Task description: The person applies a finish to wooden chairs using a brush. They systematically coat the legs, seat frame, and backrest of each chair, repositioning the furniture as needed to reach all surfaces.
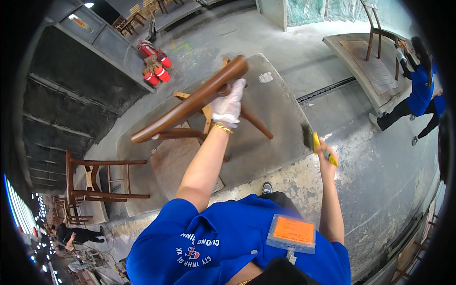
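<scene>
In the head view, the left hand (229, 103), in a thin translucent glove, grips a brown wooden chair frame (190, 105) above the stained grey slab table (285, 107). The frame's smooth, rounded rail shines; paler crosspieces show beneath. The bare right hand (327, 156) is clenched around a yellow-handled brush (316, 141) with dark bristles. The rail's long axis slants from near left to far right. Tabletop separates frame from brush, which sits by the table's right-hand corner, concrete floor (380, 175) beyond.
</scene>
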The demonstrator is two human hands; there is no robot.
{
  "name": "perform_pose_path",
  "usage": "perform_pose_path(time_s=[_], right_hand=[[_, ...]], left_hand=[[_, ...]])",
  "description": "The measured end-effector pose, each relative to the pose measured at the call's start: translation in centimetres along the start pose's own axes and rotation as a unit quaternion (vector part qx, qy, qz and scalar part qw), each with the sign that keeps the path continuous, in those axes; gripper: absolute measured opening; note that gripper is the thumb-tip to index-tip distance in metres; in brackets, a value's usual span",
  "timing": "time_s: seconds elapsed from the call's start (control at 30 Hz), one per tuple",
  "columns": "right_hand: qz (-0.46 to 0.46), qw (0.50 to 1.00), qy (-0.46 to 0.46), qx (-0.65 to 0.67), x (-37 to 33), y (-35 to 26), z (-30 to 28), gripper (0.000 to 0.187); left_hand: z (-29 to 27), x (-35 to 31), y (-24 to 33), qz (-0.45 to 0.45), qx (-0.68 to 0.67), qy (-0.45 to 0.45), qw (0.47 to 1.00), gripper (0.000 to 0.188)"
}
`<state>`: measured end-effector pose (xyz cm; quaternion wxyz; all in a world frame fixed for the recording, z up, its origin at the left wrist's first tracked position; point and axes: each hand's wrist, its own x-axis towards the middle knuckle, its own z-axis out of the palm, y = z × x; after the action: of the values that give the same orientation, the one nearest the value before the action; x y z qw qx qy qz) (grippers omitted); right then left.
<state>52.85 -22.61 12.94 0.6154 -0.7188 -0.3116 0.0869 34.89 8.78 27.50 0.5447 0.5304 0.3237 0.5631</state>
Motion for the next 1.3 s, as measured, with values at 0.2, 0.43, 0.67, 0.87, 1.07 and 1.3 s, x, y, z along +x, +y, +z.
perform_pose_path(time_s=[0.2,0.43,0.67,0.87,1.07,1.3], right_hand=[[-0.327,0.940,0.039,0.088,4.5,-16.3,10.2,0.014],[-0.326,0.903,-0.216,0.179,-4.0,-20.6,17.1,0.015],[-0.275,0.929,0.144,0.201,-2.0,-20.6,18.7,0.013],[-0.389,0.892,-0.147,0.177,-11.7,-22.8,27.5,0.018],[0.102,0.611,-0.049,0.783,-9.8,-14.5,29.6,0.014],[0.315,0.726,0.169,0.587,-11.4,-6.7,37.6,0.013]], left_hand=[[3.0,-0.7,-3.3,-0.083,0.228,-0.186,0.952,0.052],[-13.5,-6.4,-9.3,-0.188,0.181,-0.239,0.935,0.057],[-41.6,-18.5,-9.0,-0.419,0.432,-0.108,0.792,0.055],[-58.5,-28.6,-10.2,-0.450,0.645,-0.293,0.544,0.053],[-63.3,-32.7,-7.9,-0.557,0.509,-0.184,0.630,0.055],[-62.5,-29.8,-7.6,-0.485,0.498,-0.199,0.691,0.051]])
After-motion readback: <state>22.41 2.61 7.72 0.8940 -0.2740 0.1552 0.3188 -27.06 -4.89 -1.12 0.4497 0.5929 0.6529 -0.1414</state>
